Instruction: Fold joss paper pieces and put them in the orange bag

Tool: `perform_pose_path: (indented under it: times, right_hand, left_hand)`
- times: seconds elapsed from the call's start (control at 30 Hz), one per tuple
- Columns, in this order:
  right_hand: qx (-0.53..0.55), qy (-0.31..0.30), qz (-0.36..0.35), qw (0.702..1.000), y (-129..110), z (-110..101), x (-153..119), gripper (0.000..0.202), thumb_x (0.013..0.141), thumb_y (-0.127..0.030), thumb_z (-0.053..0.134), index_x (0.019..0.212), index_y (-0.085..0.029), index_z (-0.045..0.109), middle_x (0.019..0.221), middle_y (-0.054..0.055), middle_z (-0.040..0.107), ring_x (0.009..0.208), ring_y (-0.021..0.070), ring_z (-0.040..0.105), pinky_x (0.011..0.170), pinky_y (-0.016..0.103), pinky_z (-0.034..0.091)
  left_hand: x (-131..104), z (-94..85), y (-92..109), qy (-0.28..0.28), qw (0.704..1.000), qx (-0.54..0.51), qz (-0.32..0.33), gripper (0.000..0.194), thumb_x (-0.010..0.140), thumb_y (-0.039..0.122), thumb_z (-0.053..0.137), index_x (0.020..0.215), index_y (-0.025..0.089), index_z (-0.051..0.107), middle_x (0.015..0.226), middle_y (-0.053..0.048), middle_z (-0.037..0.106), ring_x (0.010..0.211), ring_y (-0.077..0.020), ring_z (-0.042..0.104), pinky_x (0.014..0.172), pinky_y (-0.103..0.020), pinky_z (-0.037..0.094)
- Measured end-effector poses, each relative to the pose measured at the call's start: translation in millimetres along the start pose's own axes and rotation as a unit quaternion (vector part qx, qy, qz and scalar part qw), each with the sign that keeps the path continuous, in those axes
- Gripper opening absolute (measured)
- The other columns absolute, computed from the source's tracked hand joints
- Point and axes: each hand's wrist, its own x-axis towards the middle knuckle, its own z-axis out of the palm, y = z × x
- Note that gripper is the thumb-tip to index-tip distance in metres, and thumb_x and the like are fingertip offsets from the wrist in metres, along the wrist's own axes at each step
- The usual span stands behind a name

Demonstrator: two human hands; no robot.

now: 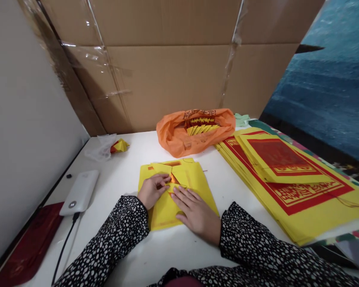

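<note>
Folded yellow paper lies flat on the white table, with orange metallic foil showing at its middle. My left hand pinches a folded edge of the paper beside the foil, thumb and forefinger together. Just right of it, my right hand rests palm down on the paper with its fingers stretched out, the fingertips near the foil. Some of the paper is hidden beneath both hands.
An orange plastic bag with folded yellow and red papers stands behind. Printed yellow sheets are stacked right. At left are a white power bank with a cable, a dark red case and a clear bag. Cardboard rises behind the table.
</note>
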Motion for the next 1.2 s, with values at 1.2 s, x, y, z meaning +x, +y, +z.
perform_pose_path:
  times: [1.2]
  right_hand:
    - [0.131,0.111,0.089,0.981,27,-9,61,0.032,0.077,-0.031,0.077,0.104,-0.020,0.063,0.128,0.011,0.058,0.118,0.0298,0.051,0.097,0.046,0.039]
  left_hand:
    - [-2,-13.2,3,0.177,0.982,0.064,-0.010,0.038,0.073,0.019,0.066,0.111,0.020,0.059,0.128,-0.013,0.049,0.120,-0.0302,0.052,0.100,-0.049,0.046]
